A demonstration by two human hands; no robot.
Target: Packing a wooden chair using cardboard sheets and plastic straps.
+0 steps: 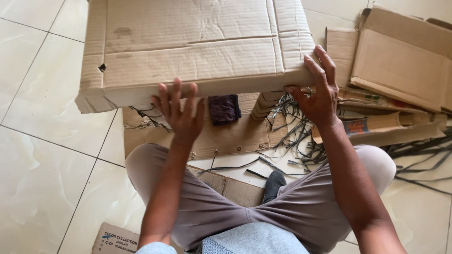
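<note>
You are holding a big flat cardboard box that fills the upper middle of the frame, lifted above your knees. Your left hand is in the middle of the frame, fingers spread wide and flat against the near edge of the box. It presses on the box but does not wrap around it. Your right hand is right of the middle, and it holds the near right corner, with the fingers up on the side and the thumb underneath. The box looks soft and bent, with a small hole on its left side, so I think it could sag if you squeeze only one spot. Keep both hands apart like this, so the weight stays even. It may help to slide your left hand a bit under the edge, so the box cannot slip down. Move slowly. Under the box, near the middle of the frame, lie a dark cloth and a heap of black straps. More flat cardboard is stacked at the upper right. The floor is pale shiny tile and may be slippery.
</note>
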